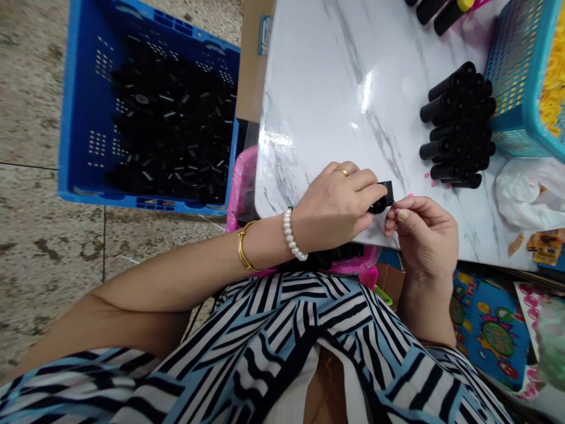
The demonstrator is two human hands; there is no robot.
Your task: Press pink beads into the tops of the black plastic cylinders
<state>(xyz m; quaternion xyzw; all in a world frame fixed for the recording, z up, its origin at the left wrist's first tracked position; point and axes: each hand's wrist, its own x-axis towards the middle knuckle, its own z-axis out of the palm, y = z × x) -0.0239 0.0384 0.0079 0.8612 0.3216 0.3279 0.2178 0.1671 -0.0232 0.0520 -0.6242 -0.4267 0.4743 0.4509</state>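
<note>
My left hand (338, 203) is closed round a small black plastic part (386, 197), held just above the near edge of the marble-patterned table (326, 88). Close beside it, my right hand (424, 229) pinches a tiny pink piece (397, 211) between thumb and forefinger. The two hands nearly meet, and my left fingers hide much of the black part. A few more tiny pink pieces (426, 175) lie on the table beyond my right hand. Past them stands a cluster of black tubes (441, 109).
A blue crate (66, 118) full of black parts stands at the left. At the right are a turquoise basket (512, 76) with yellow pieces and a white plastic bag (529, 191). A pink-lined container (241, 182) sits under the table edge, near my lap.
</note>
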